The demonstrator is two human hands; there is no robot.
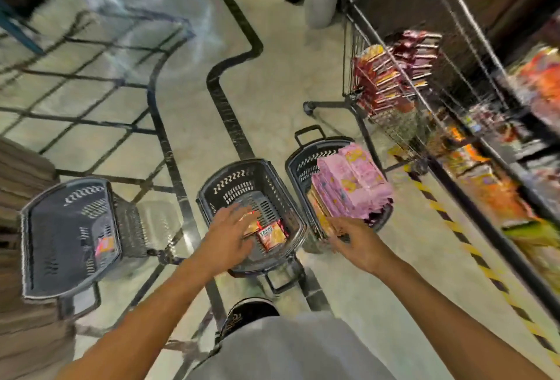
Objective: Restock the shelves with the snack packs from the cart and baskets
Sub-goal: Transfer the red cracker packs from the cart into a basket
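- Three dark plastic baskets on the floor: left basket (65,237), middle basket (251,213), right basket (306,164).
- One wire cart (391,118) beside the shelves (521,149).
- One orange-red pack (104,245) in the left basket.
- Two orange-red packs in the middle basket: one in plain view (271,235), another (251,225) partly under the fingers.
- One stack of pink packs (353,181) in the right basket; number too blurred to count.
- Two rows of red packs (394,73) in the cart; number uncountable.
- Two hands: left hand (231,235), right hand (353,241).
- One shoe (248,316).
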